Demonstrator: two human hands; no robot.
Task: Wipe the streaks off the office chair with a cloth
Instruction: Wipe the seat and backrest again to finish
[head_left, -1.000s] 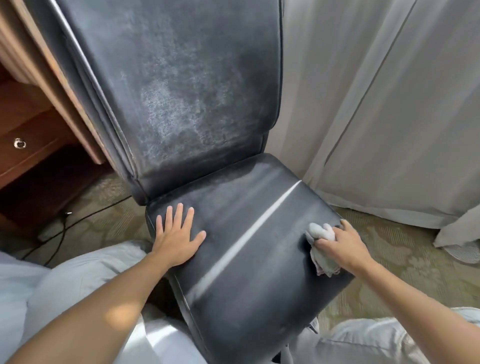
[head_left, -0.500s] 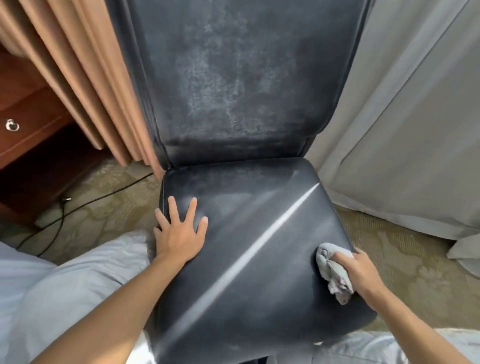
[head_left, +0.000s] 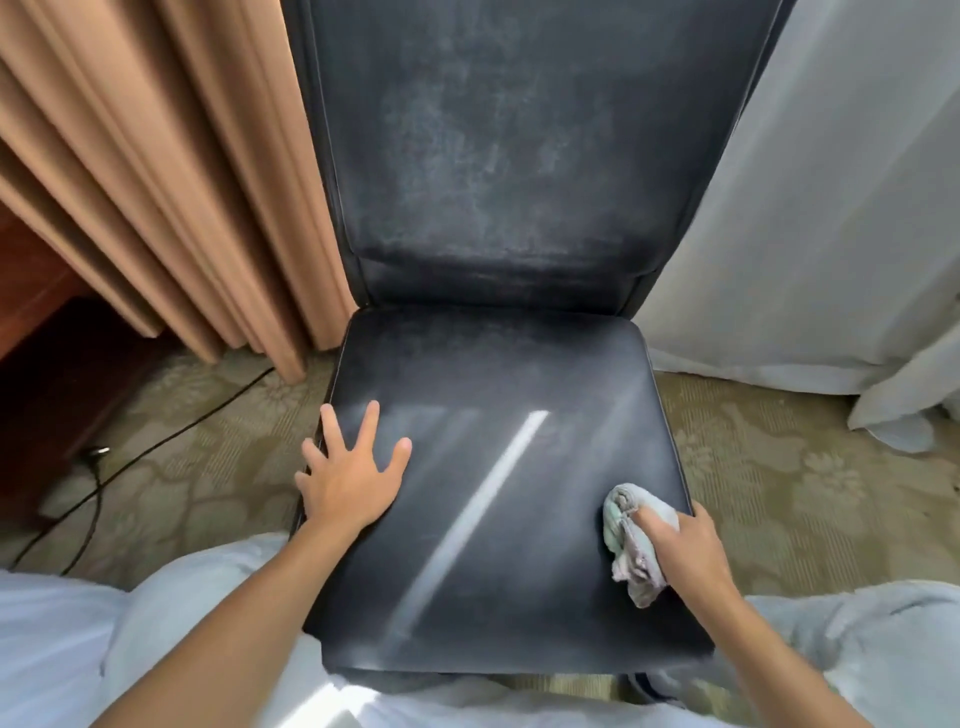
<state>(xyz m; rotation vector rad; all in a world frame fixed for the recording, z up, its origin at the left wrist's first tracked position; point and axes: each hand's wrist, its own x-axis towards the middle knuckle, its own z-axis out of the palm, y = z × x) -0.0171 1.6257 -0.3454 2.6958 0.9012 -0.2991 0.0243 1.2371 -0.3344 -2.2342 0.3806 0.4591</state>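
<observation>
Black leather covers the office chair (head_left: 498, 364), its backrest mottled with pale, dusty streaks and its seat crossed by a bright diagonal line of light. On the seat's left edge the left hand (head_left: 348, 488) lies flat, fingers (head_left: 370, 423) spread wide. Near the seat's right edge the right hand (head_left: 683, 545) grips a bunched grey cloth (head_left: 631, 540), fingers curled round it, pressing it onto the leather. Tan curtains (head_left: 156, 182) hang left of the chair, white drapes (head_left: 831, 208) right.

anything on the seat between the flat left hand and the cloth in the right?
No object. In the head view, only bare dark leather chair seat lies between the left hand and the crumpled grey cloth, crossed by a bright diagonal light streak.
</observation>
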